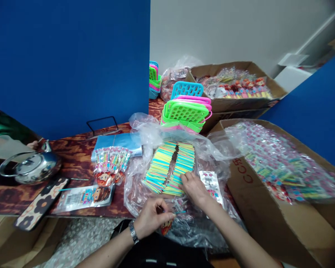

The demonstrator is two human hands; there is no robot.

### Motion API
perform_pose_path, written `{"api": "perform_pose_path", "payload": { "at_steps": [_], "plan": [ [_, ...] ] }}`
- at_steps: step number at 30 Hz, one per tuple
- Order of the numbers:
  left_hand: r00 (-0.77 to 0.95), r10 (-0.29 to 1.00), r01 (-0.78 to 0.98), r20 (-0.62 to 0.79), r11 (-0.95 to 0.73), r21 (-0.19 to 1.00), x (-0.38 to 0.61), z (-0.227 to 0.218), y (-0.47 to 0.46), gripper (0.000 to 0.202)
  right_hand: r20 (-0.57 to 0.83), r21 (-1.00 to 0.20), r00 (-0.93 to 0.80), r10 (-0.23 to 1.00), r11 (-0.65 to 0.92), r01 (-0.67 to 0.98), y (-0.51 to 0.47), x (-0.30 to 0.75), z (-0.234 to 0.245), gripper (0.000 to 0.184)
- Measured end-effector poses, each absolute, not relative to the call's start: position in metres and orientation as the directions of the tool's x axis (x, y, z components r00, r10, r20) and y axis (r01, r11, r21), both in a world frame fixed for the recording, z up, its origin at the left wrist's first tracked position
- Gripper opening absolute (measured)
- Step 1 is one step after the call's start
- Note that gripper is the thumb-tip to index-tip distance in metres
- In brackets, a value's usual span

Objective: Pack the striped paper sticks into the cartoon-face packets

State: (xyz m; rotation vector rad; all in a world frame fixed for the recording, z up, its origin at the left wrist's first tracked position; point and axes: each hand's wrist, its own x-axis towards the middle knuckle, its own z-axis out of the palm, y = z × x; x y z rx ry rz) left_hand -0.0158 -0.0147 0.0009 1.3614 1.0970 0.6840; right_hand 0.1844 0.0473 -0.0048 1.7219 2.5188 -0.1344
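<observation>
My left hand (153, 217) is closed in a pinch near the table's front edge. It holds a small clear packet printed with a red-haired cartoon figure (165, 227), partly hidden under the fingers. Beside those fingertips a short blue stick (181, 212) shows. At the right edge of a pile of thin yellow, blue and pink sticks (159, 165), my right hand (194, 189) rests with its fingers curled together; anything in its fingertips is hidden. The pile lies in two rows on crumpled clear plastic (136, 178). A silver printed packet (210, 182) lies just right of my right hand.
Filled packets (108, 163) lie on blue film at left, near another printed packet (86, 197), a flowered phone case (41, 204) and a metal kettle (35, 165). Stacked baskets (185, 111) stand behind. Cardboard boxes (248, 182) of packets flank the right. Someone's hand (33, 144) shows far left.
</observation>
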Motion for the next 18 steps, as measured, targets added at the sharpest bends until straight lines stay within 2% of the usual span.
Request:
{"api": "perform_pose_path", "payload": {
  "at_steps": [4, 11, 18],
  "plan": [
    [0.389, 0.890, 0.185, -0.235, 0.175, 0.967, -0.015, -0.003, -0.016, 0.026, -0.159, 0.020, -0.384, 0.910, 0.391, 0.920, 0.048, 0.181, -0.006, 0.009],
    [0.384, 0.893, 0.164, -0.235, 0.185, 0.969, -0.014, -0.005, -0.016, 0.026, -0.192, 0.046, -0.393, 0.899, 0.408, 0.912, 0.053, 0.186, -0.010, 0.020],
    [0.363, 0.898, 0.145, -0.247, 0.208, 0.967, -0.015, -0.011, -0.019, 0.028, -0.191, -0.014, -0.356, 0.915, 0.360, 0.933, 0.054, 0.183, -0.016, 0.019]
  ]
}}
